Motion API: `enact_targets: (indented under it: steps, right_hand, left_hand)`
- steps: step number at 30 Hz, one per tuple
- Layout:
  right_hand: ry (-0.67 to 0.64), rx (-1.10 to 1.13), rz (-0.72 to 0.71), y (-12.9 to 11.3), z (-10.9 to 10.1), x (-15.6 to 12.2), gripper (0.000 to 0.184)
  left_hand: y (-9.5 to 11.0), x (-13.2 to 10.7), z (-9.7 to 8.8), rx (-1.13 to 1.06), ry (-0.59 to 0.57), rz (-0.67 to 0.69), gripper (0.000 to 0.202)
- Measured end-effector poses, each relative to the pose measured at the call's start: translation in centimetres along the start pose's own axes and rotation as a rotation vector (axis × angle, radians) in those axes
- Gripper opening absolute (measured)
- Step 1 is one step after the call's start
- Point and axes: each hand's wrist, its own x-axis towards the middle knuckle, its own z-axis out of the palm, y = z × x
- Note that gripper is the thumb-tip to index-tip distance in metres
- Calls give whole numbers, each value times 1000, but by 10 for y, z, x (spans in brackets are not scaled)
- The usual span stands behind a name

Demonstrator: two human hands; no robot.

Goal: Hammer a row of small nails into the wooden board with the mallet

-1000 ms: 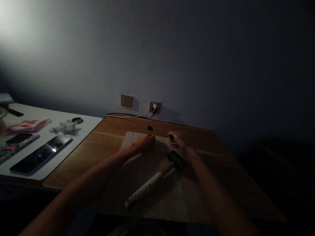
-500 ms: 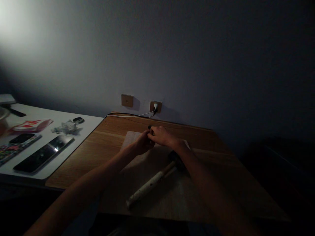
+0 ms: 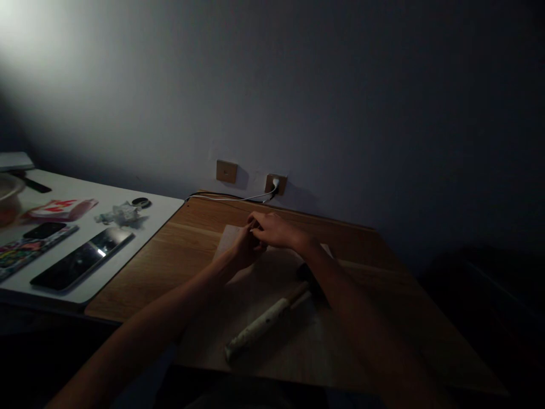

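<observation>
Over the far part of a thin wooden board (image 3: 272, 278), my left hand (image 3: 246, 248) and my right hand (image 3: 276, 230) meet. Both are closed, fingers bent together at the tips. What they hold, if anything, is hidden by the fingers and the dim light. A hammer (image 3: 259, 330) lies slantwise on the board below them, its pale, worn handle pointing toward me. My right forearm covers part of its dark head.
The board rests on a wooden table (image 3: 179, 244) against the wall. A white table (image 3: 166, 207) adjoins at left, bearing a phone (image 3: 80, 260), a patterned case (image 3: 34, 247), crumpled plastic (image 3: 123, 215), a red-and-white packet (image 3: 63, 209) and a tub (image 3: 8, 196). A cable runs to a wall socket (image 3: 281, 184).
The right fingers have shifted slightly left over the left hand. A small dark thing that showed above the fingertips is now out of sight. The whole view has shifted a little.
</observation>
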Motion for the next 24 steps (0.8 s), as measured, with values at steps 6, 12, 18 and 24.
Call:
enact_targets:
  steps: [6, 12, 18, 24]
  right_hand:
    - [259, -22, 119, 49, 16, 1, 27]
    - [63, -91, 145, 99, 46, -19, 30]
    - [26, -90, 111, 101, 52, -16, 23]
    - [265, -57, -16, 65, 22, -6, 19]
  left_hand:
    - [33, -12, 2, -171, 36, -50, 37]
    - [49, -15, -1, -252, 28, 22, 29]
    - [31, -6, -7, -214, 55, 86, 40]
    - [23, 3, -17, -206, 82, 8, 48]
